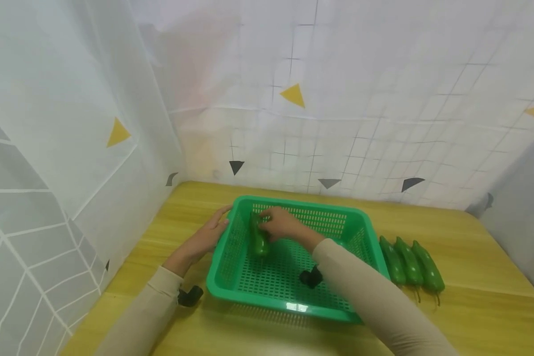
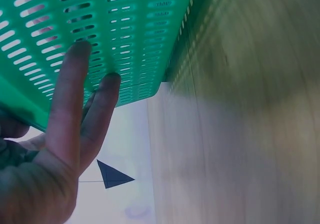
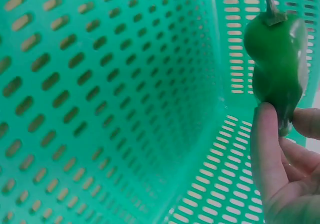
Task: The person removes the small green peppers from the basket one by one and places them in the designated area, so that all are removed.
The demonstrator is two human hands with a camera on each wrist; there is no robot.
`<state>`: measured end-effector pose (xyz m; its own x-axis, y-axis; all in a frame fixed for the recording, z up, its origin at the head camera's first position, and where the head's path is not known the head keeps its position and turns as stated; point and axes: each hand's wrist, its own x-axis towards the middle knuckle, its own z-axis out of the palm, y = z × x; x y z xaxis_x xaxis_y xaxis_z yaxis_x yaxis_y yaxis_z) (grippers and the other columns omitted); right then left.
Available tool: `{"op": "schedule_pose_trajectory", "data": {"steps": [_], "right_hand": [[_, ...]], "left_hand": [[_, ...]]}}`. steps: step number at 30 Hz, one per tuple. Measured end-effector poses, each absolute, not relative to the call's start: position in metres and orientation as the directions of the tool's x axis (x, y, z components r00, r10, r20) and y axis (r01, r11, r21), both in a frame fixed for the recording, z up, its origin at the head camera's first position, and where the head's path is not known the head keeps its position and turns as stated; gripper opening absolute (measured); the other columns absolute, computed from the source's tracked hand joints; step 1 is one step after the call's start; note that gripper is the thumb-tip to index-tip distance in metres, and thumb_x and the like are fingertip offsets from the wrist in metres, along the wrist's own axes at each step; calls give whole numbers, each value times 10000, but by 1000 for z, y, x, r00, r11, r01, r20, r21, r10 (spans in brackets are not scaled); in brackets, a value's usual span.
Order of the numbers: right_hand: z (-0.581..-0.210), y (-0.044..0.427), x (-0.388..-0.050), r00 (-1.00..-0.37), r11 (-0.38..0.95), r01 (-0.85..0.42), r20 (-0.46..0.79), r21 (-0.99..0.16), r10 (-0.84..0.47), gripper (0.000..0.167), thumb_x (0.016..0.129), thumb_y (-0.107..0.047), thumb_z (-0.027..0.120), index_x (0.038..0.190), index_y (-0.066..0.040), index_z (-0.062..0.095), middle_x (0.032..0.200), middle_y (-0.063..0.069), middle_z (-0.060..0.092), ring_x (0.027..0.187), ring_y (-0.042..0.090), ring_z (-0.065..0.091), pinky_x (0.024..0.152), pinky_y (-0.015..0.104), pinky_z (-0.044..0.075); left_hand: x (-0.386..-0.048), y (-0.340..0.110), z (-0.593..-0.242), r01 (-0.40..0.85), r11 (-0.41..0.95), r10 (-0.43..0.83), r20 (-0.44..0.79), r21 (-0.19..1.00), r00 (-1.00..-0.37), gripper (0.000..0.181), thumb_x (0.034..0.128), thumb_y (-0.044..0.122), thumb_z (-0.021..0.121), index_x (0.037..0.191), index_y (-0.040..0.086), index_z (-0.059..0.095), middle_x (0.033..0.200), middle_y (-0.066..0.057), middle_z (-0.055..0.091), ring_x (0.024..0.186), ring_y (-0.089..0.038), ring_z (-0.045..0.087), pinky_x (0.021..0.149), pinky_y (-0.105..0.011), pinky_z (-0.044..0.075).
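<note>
A green plastic basket (image 1: 295, 311) with slotted walls stands on the wooden table. Inside it, along the left end, is a long green pepper (image 1: 259, 242). My right hand (image 1: 281, 223) reaches over the basket and pinches this pepper near its tip; in the right wrist view the stem end of the pepper (image 3: 277, 58) points away from the fingers. At the basket's left end, my left hand (image 1: 207, 236) touches the outer wall. The left wrist view shows straight fingers (image 2: 67, 98) against the slotted side, with the thumb near the rim.
Three more green peppers (image 1: 411, 264) lie side by side on the table (image 1: 476, 282), right of the basket. Behind and to the left hang white patterned sheets (image 1: 258, 138). Black camera mounts (image 1: 190, 296) sit at both wrists.
</note>
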<state>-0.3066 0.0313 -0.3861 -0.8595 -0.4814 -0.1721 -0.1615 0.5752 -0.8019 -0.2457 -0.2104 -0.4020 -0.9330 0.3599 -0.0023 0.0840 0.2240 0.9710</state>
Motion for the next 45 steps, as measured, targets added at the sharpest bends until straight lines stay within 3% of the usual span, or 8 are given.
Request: {"op": "schedule_pose_trajectory", "data": {"steps": [18,32,45], "right_hand": [[-362,59,-310,-854,507,-181,-121,-843,-506,468,1029,-102,582,1455,59,478,1210,258,657,937,302,718,748,388,613],[-349,83,-315,-862,494,-153,-129,-856,-490,454,1033,-100,567,1452,51,480,1274,302,611,998,338,702,803,418,603],[-337,104,-311,-885,520,-168,-105,-837,-454,434,1037,-112,574,1445,23,517,1193,265,661,937,303,721,798,441,601]], "left_hand": [[-252,-211,-406,73,210,356,-7,975,-934,477,1140,262,281,1603,197,191,988,-170,622,792,-255,669,709,-413,578],[-252,-215,-405,67,200,364,-11,977,-931,485,1141,260,270,1612,197,169,1007,-234,628,781,-255,675,684,-406,582],[-254,-214,-402,61,201,368,-18,978,-930,492,1141,268,266,1617,207,160,1004,-227,637,774,-264,686,669,-429,592]]}}
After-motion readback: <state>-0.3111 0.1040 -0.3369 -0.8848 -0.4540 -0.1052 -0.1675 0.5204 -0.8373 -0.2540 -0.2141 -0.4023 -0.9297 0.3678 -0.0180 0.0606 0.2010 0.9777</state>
